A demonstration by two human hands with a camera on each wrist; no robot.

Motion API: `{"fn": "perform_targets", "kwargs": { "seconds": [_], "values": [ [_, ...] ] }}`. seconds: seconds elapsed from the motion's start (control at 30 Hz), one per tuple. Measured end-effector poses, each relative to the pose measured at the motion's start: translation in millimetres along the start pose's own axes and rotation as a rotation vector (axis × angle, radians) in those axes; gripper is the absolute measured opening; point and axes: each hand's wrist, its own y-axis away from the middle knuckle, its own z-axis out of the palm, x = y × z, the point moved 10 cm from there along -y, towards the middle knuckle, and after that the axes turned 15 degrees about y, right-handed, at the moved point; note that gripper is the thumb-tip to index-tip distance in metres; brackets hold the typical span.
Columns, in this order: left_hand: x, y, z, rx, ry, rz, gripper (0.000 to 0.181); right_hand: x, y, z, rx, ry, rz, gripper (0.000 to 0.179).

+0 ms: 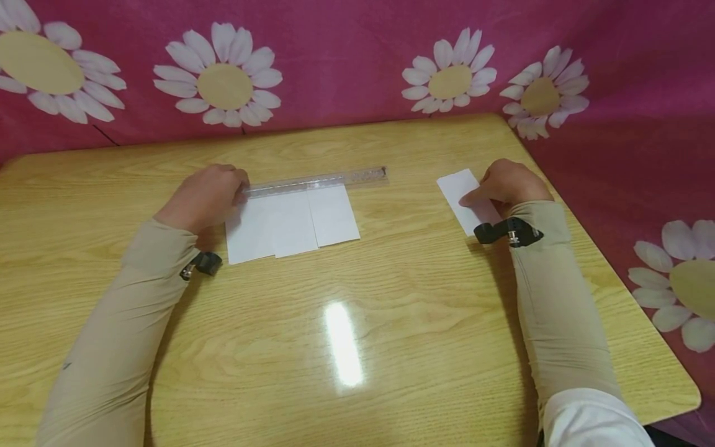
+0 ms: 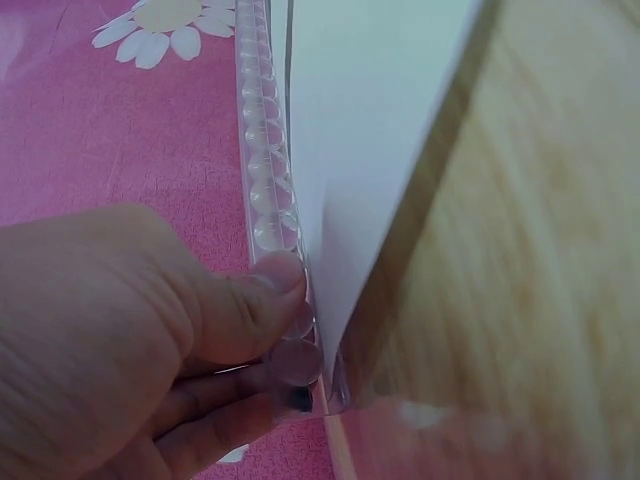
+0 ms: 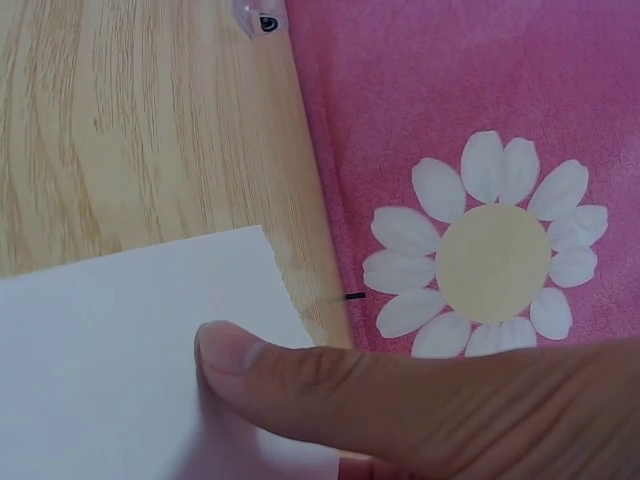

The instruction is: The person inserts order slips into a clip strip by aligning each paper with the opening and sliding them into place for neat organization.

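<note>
A clear plastic ruler [image 1: 365, 176] lies along the top edges of white paper pieces [image 1: 336, 217] set side by side on the table. My left hand [image 1: 202, 196] pinches the ruler's left end; the left wrist view shows the thumb on top of the ruler [image 2: 265, 150] and fingers beneath, with white paper [image 2: 370, 120] alongside. At the right, my right hand [image 1: 512, 181] holds a separate white paper slip [image 1: 455, 186], its thumb [image 3: 230, 350] on top. This slip [image 3: 110, 370] has a slightly rough edge in the right wrist view. The fingers under it are mostly hidden.
The wood-grain table [image 1: 268, 347] has its right edge close to my right hand. Pink cloth [image 1: 341, 62] with large daisies hangs behind the table and on the right side. Light glares off the tabletop near the middle.
</note>
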Motion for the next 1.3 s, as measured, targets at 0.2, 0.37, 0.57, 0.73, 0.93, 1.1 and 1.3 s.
{"fn": "perform_targets", "kwargs": {
  "seconds": [0.2, 0.37, 0.57, 0.73, 0.93, 1.1, 1.3],
  "values": [
    [1.0, 0.3, -0.8, 0.005, -0.007, 0.010, 0.026, 1.0, -0.3, -0.1, 0.000, -0.005, 0.009, 0.045],
    [2.3, 1.1, -2.0, 0.015, -0.012, 0.009, 0.026, 0.0, -1.0, -0.8, 0.006, -0.003, -0.003, 0.045],
    [2.1, 2.3, -3.1, 0.019, -0.005, 0.002, 0.025, -1.0, -0.8, -0.8, 0.007, 0.005, -0.004, 0.045],
    [2.8, 2.4, -3.3, 0.018, -0.005, 0.007, 0.025, -2.0, 0.3, -0.1, -0.005, 0.001, 0.000, 0.048],
    [4.4, 2.9, -3.2, 0.016, -0.009, 0.019, 0.025, -4.0, 3.2, -1.2, -0.003, 0.015, 0.006, 0.053],
    [3.8, 3.4, -2.2, 0.013, -0.003, 0.020, 0.025, -5.1, 2.9, -2.4, 0.009, 0.018, -0.008, 0.050],
    [3.3, 3.2, -1.4, 0.015, -0.005, 0.010, 0.025, -7.5, 0.4, -4.1, 0.009, 0.012, -0.039, 0.045]
  ]
}}
